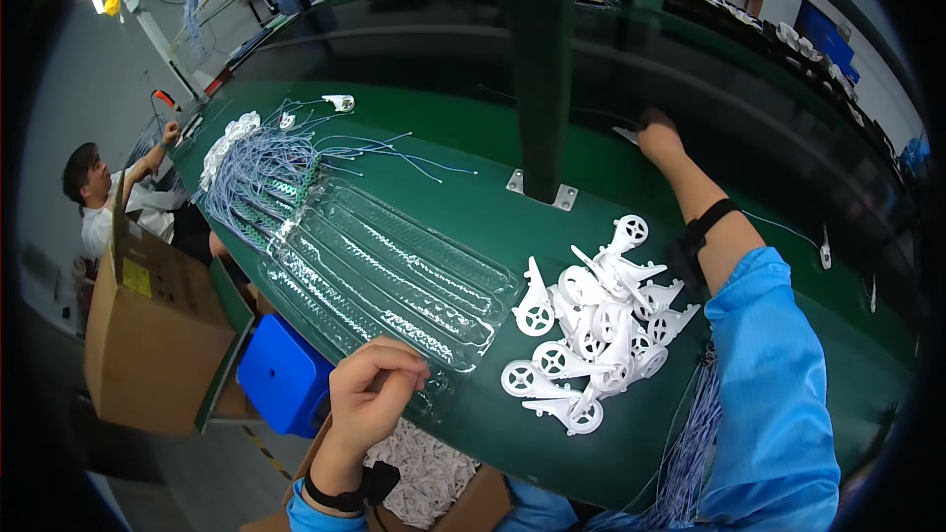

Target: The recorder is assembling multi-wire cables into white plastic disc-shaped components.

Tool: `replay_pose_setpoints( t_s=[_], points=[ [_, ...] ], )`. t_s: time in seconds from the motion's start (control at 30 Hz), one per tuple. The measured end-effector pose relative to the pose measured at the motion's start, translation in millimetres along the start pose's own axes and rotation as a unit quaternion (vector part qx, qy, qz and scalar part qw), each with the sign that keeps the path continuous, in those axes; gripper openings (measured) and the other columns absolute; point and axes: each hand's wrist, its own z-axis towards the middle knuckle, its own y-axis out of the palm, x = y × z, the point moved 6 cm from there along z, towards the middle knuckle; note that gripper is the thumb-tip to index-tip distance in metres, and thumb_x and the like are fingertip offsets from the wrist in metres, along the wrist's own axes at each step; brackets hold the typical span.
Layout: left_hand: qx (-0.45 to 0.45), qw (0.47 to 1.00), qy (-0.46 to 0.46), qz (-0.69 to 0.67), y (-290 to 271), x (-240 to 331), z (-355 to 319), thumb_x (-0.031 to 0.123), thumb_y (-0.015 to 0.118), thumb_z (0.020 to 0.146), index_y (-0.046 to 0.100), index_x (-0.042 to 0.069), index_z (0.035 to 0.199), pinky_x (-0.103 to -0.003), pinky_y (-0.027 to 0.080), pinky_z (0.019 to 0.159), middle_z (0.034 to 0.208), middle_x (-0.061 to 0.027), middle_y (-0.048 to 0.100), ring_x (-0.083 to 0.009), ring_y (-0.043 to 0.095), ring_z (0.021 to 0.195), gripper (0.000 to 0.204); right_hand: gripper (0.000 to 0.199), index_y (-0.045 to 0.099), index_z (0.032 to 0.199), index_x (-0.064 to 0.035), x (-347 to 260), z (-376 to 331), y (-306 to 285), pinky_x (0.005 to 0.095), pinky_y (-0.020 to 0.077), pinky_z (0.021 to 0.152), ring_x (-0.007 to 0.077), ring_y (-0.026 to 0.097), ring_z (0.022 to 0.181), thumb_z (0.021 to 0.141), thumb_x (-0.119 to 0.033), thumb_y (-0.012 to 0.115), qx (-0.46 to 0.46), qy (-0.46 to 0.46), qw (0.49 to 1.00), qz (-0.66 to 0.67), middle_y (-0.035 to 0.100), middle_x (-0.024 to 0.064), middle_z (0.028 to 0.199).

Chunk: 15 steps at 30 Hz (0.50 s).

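My left hand [379, 389] is closed in a loose curl over the near corner of a clear ribbed plastic tray [399, 261], with nothing visible sticking out of it. Far to the right, my right hand [658, 138] reaches over the dark belt. A white plastic piece [627, 135] pokes out from its fingers, which are partly in shadow. Between my arms lies a heap of white plastic wheel-shaped parts [601, 320], each with spokes and a tapering arm. A tangle of blue-white wires [261, 172] with white ends covers the tray's far left end.
A green post [537, 69] rises from the table between my hands. More wires [695, 433] hang beside my right sleeve. Below are an open box of white pieces [424, 473], a blue stool [284, 374] and a cardboard carton [158, 325]. Another person [128, 192] sits at the left.
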Motion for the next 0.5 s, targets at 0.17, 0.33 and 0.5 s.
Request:
replay_pose_setpoints(
  t_s=[0.17, 0.33, 0.5],
  points=[
    [-0.014, 0.998, -0.001, 0.057, 0.2, 9.4, -13.4, -0.015, 0.047, 0.079, 0.061, -0.005, 0.085, -0.023, 0.047, 0.063, 0.085, -0.0119, 0.061, -0.015, 0.059, 0.073, 0.019, 0.039, 0.053, 0.123, -0.0123, 16.0, -24.3, -36.5, 0.0448, 0.0412, 0.099, 0.0364, 0.05, 0.12, 0.085, -0.018, 0.057, -0.03, -0.021, 0.997, -0.065, 0.049, 0.0187, 0.132],
    [0.063, 0.996, -0.056, -0.01, 5.3, 19.5, -59.7, -0.007, 0.052, 0.087, 0.056, -0.003, 0.094, -0.023, 0.046, 0.061, 0.079, -0.0085, 0.06, -0.0123, 0.058, 0.069, 0.009, 0.029, 0.06, 0.109, -0.0074, 2.0, -94.5, -139.4, 0.0432, 0.0432, 0.093, 0.0355, 0.055, 0.107, 0.086, -0.024, 0.058, -0.001, -0.106, 0.993, -0.053, 0.054, 0.0178, 0.117],
    [0.025, 0.991, -0.117, -0.062, 25.4, 11.6, -110.9, 0.0, 0.058, 0.089, 0.056, -0.004, 0.1, -0.021, 0.045, 0.058, 0.073, -0.0064, 0.06, -0.0093, 0.056, 0.063, 0.012, 0.029, 0.063, 0.075, 0.0002, 7.6, -185.7, -247.8, 0.0388, 0.046, 0.072, 0.033, 0.056, 0.079, 0.084, -0.027, 0.062, -0.048, -0.165, 0.985, -0.012, 0.055, 0.018, 0.091]
  ],
)
